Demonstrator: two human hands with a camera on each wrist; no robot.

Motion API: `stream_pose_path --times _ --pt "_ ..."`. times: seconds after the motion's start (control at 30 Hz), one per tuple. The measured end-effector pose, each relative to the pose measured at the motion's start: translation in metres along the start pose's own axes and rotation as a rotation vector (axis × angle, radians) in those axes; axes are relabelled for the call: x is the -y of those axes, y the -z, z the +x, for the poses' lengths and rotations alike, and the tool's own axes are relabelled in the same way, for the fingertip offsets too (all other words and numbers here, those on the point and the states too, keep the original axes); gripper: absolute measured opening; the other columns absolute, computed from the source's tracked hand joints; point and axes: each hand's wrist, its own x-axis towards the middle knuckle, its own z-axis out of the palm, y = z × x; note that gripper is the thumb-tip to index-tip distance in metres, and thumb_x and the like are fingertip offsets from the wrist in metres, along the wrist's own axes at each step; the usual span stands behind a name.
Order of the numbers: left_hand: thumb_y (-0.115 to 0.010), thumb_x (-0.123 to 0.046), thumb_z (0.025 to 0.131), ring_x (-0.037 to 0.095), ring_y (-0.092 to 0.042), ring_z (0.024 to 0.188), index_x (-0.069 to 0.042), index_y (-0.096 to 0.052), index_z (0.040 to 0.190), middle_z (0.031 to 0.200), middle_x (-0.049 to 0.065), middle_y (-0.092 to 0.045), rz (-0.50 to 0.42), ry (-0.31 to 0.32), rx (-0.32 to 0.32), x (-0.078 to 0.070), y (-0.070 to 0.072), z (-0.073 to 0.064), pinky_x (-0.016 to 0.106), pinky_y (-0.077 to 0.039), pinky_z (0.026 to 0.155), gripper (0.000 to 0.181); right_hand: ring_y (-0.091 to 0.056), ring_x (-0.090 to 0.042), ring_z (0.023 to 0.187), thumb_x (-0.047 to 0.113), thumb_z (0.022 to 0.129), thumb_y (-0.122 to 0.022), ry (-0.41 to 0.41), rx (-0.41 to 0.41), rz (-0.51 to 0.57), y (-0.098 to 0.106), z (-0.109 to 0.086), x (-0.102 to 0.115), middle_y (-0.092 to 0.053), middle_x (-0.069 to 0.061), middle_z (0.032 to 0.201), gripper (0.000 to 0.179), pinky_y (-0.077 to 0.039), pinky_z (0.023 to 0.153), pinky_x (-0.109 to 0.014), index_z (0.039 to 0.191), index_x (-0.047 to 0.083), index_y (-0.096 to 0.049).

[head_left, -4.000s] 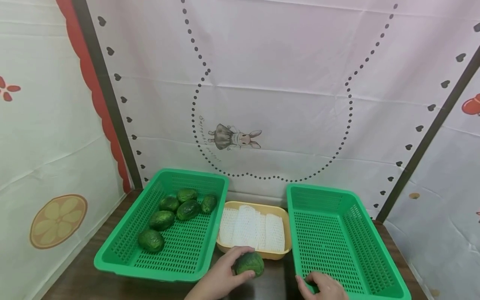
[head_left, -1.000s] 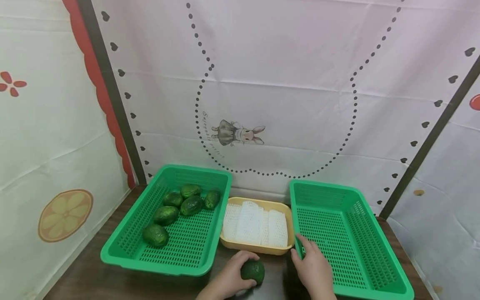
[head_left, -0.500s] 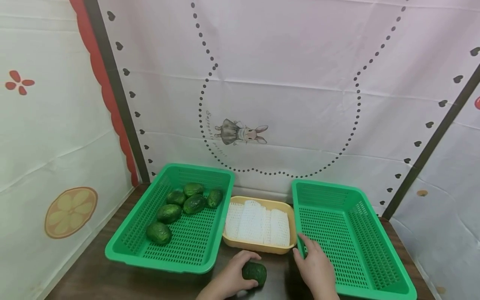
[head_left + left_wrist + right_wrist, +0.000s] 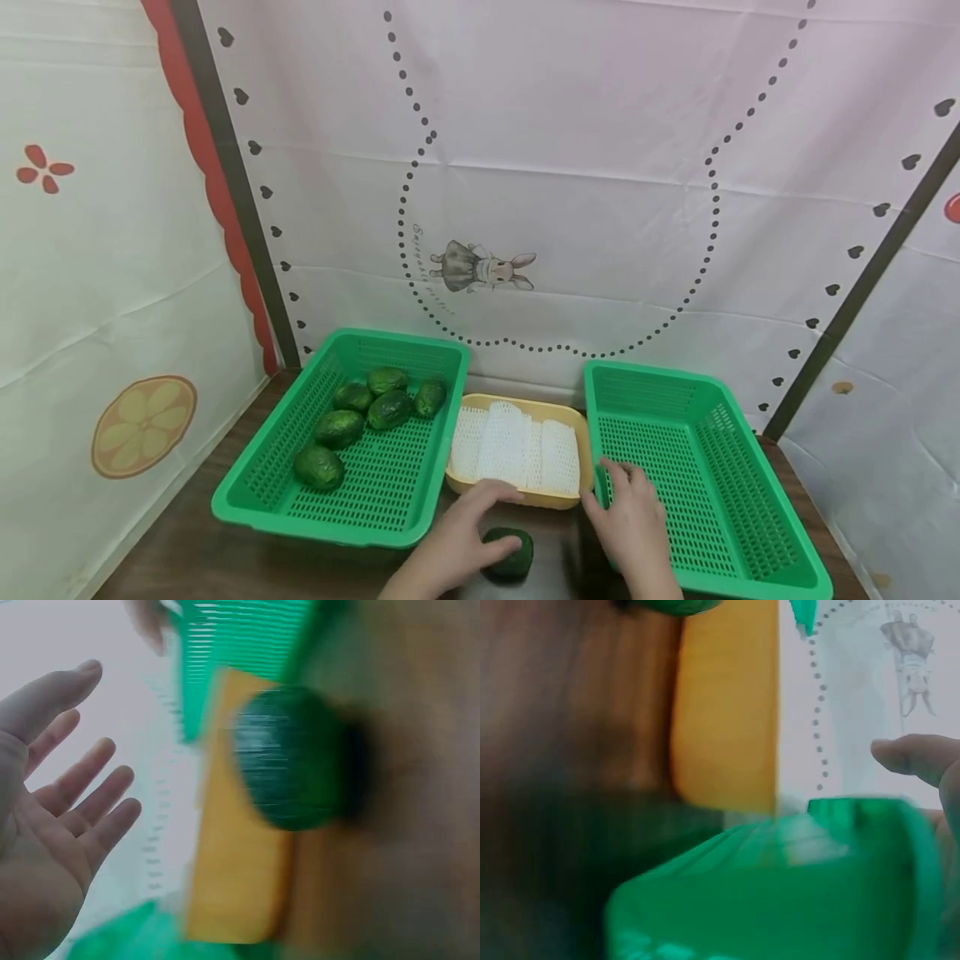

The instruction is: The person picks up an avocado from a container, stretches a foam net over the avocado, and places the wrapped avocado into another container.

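A dark green avocado lies on the brown table in front of the yellow tray, and in the left wrist view this avocado stands apart from the fingers. My left hand hovers just above and left of it, fingers spread, palm holding nothing. Over the left rim of the right green basket is my right hand, thumb and fingers loosely parted. In the right wrist view its thumb shows above the basket's edge. White foam net sleeves fill the yellow tray.
Several more avocados lie in the left green basket. Both baskets flank the yellow tray on the brown table. A white printed cloth hangs behind.
My left hand gripped the avocado, set it down on the table, then let go and lifted slightly off it. The right hand moved forward along the basket rim, and lately only shifts slightly.
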Motion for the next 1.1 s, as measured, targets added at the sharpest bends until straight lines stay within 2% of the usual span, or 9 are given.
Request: stream_pose_path --times 0.07,0.13,0.23,0.37,0.5,0.67,0.8,1.0,1.1 --pt "-0.064 -0.037 0.086 0.018 -0.048 0.114 -0.022 -0.055 0.119 0.122 -0.005 -0.051 0.039 -0.021 -0.09 -0.01 0.011 0.0 0.04 -0.042 0.092 0.037 -0.044 -0.042 0.113 0.031 0.083 -0.067 0.033 -0.018 0.01 0.004 0.007 0.007 -0.045 -0.023 0.127 0.051 -0.035 0.085 -0.06 0.126 0.006 -0.055" --pt "-0.063 -0.037 0.087 0.022 -0.047 0.117 -0.022 -0.056 0.118 0.124 -0.002 -0.051 0.068 0.008 -0.163 -0.015 0.023 0.001 0.044 -0.041 0.093 0.035 -0.041 -0.041 0.116 0.03 0.084 -0.066 0.076 -0.028 0.021 0.006 0.018 0.017 -0.044 -0.021 0.13 0.05 -0.034 0.087 -0.06 0.126 0.005 -0.055" --pt "-0.064 -0.03 0.088 0.026 -0.046 0.118 -0.021 -0.057 0.115 0.125 0.002 -0.05 0.091 0.089 -0.246 -0.01 0.036 0.005 0.048 -0.04 0.093 0.029 -0.042 -0.039 0.119 0.031 0.086 -0.063 0.127 0.012 0.038 0.005 0.038 0.033 -0.045 -0.019 0.131 0.049 -0.035 0.09 -0.057 0.127 0.005 -0.054" --pt "-0.063 -0.028 0.089 0.031 -0.045 0.119 -0.02 -0.058 0.113 0.125 0.006 -0.049 0.108 0.225 -0.296 0.004 0.04 0.007 0.05 -0.041 0.09 0.026 -0.045 -0.037 0.118 0.032 0.088 -0.061 0.131 0.126 0.086 -0.011 0.063 0.053 -0.045 -0.018 0.132 0.049 -0.038 0.092 -0.052 0.129 0.008 -0.053" --pt "-0.061 -0.029 0.09 0.032 -0.047 0.117 -0.019 -0.06 0.112 0.122 0.005 -0.051 0.112 0.274 -0.311 0.012 0.04 0.008 0.05 -0.043 0.087 0.025 -0.043 -0.038 0.12 0.034 0.087 -0.063 0.093 0.205 0.146 -0.037 0.079 0.066 -0.039 -0.019 0.137 0.056 -0.038 0.093 -0.052 0.134 0.008 -0.047" --pt "-0.061 -0.028 0.09 0.032 -0.047 0.116 -0.018 -0.06 0.111 0.121 0.006 -0.052 0.115 0.287 -0.309 0.017 0.04 0.006 0.05 -0.043 0.086 0.023 -0.029 -0.039 0.13 0.039 0.082 -0.068 0.09 0.2 0.181 -0.071 0.087 0.073 -0.027 -0.018 0.146 0.074 -0.029 0.098 -0.057 0.141 0.007 -0.037" --pt "-0.06 -0.029 0.09 0.032 -0.047 0.116 -0.018 -0.06 0.111 0.122 0.006 -0.052 0.108 0.28 -0.311 0.02 0.041 0.006 0.051 -0.042 0.087 0.023 -0.02 -0.04 0.133 0.043 0.079 -0.069 0.088 0.209 0.207 -0.088 0.086 0.074 -0.021 -0.017 0.149 0.082 -0.023 0.099 -0.061 0.144 0.009 -0.032" --pt "-0.06 -0.029 0.091 0.03 -0.049 0.114 -0.015 -0.061 0.11 0.118 0.004 -0.054 0.095 0.263 -0.311 0.023 0.041 0.007 0.05 -0.043 0.086 0.024 -0.029 -0.035 0.129 0.042 0.077 -0.072 0.137 0.212 0.137 -0.099 0.084 0.071 -0.035 -0.012 0.143 0.079 -0.027 0.097 -0.056 0.141 0.012 -0.037" --pt "-0.06 -0.028 0.091 0.029 -0.049 0.113 -0.015 -0.061 0.11 0.117 0.003 -0.055 0.097 0.26 -0.314 0.023 0.041 0.006 0.048 -0.044 0.084 0.023 -0.032 -0.033 0.127 0.039 0.077 -0.073 0.129 0.187 0.139 -0.101 0.085 0.071 -0.04 -0.01 0.139 0.077 -0.028 0.097 -0.053 0.14 0.013 -0.039"
